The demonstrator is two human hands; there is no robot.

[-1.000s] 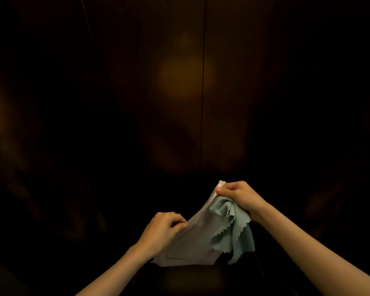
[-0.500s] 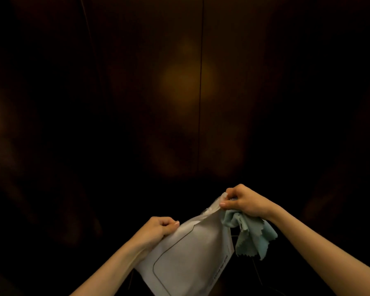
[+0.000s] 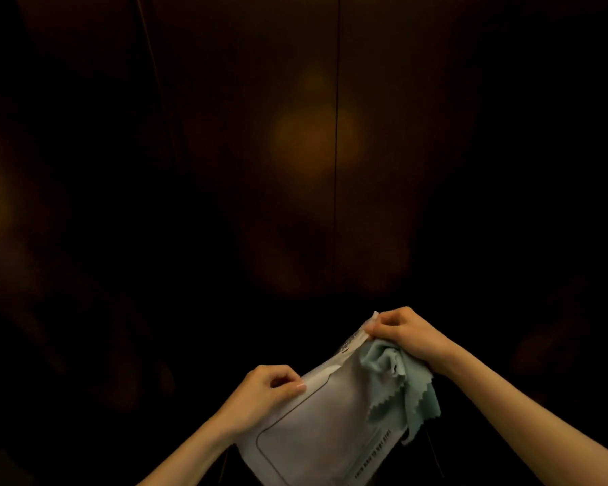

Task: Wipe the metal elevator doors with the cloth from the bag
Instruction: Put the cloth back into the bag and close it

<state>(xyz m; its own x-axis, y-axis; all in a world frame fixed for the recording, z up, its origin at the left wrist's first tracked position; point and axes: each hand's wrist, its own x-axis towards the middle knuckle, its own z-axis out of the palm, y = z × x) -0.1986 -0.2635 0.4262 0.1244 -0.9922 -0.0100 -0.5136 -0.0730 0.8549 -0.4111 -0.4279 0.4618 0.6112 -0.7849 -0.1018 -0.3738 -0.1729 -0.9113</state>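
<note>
The doors (image 3: 225, 152) fill my view from nine o'clock round to three, dark brushed metal with a dull amber glow near the centre seam (image 3: 336, 170), which runs straight up at twelve. They look unwiped; I judge the work on them has not begun.

Below, at six, I hold the bag (image 3: 316, 426), a pale flat pouch, its long axis slanting from seven o'clock up to one. My left hand (image 3: 264, 394) pinches shut on its upper left edge. My right hand (image 3: 406, 333) is closed on the bag's top corner at one o'clock, and the same grip has the cloth (image 3: 399, 384) bunched under the palm.

The cloth, pale green with zigzag edges, hangs free from that right hand down toward five o'clock, draped outside over the bag's right side. It looks already out of the bag, so the right hand is the nearer one to carry it up toward twelve, once it lets the bag corner go.
</note>
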